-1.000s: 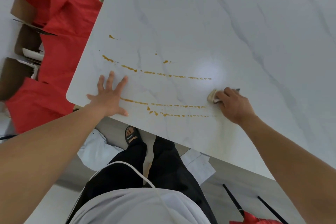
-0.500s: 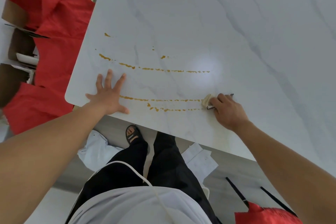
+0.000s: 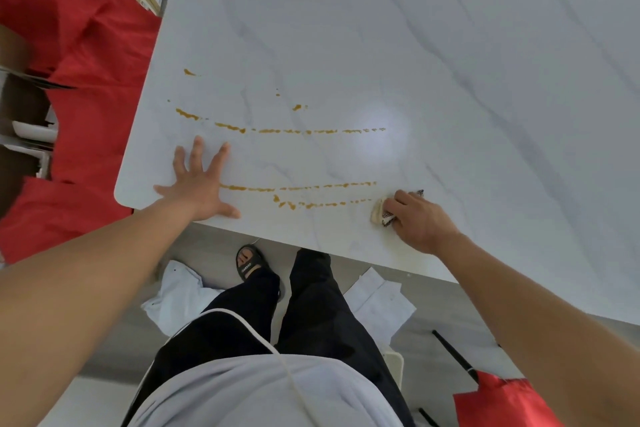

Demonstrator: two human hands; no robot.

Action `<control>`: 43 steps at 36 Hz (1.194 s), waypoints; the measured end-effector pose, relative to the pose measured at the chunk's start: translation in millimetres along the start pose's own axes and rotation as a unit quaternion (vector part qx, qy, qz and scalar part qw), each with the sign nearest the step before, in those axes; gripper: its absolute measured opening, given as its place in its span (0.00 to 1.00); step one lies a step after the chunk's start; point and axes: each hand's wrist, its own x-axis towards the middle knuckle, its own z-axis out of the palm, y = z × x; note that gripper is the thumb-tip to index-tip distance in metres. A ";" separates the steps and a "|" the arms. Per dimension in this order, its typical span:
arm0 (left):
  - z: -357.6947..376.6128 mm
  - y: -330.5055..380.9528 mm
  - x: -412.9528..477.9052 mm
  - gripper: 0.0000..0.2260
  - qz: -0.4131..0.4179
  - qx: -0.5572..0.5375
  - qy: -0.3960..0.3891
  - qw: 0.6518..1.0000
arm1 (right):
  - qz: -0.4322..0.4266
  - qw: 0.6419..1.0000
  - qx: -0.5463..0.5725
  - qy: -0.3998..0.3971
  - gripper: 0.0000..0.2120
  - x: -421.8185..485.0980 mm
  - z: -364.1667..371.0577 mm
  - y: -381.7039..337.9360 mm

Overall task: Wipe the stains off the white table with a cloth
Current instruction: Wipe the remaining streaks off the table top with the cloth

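My right hand (image 3: 420, 224) grips the cloth (image 3: 381, 213), soft and light, bunched under my fingers at the near streaks' right end; my left hand (image 3: 197, 184) presses flat, fingers spread, on the white table (image 3: 346, 28); orange stains (image 3: 298, 131) lie farther off.

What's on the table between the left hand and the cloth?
Head view: two orange-brown stain streaks cross the white table between the left hand and the cloth; otherwise bare.

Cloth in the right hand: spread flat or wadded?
Wadded. The right hand grips the cloth as a small crumpled lump on the white table; no flat part shows.
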 end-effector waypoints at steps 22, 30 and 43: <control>2.2 -2.2 -2.5 0.65 0.016 0.003 0.004 1.000 | 0.089 0.995 0.031 0.045 0.10 -34.8 33.0 -37.1; 2.3 -5.6 -4.0 0.64 0.025 0.007 0.012 1.000 | 0.102 0.994 0.047 0.000 0.07 -66.8 49.2 -60.6; -9.0 -30.7 -14.3 0.66 0.039 0.078 0.044 0.995 | 0.323 0.904 0.257 -0.110 0.07 -81.4 15.6 -84.9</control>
